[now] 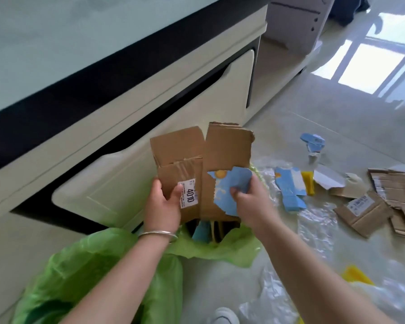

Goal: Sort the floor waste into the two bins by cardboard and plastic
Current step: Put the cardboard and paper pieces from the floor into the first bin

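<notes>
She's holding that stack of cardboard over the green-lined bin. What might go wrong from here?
1. The left hand and right hand grip several loose cardboard pieces at their lower part only; a torn blue piece in front could slip out and miss the bin.
2. The green bin liner looks slack around the opening, which already holds scraps, so tall pieces may catch and push it in.
3. Clear plastic film lies beside the bin and could get swept in.
</notes>
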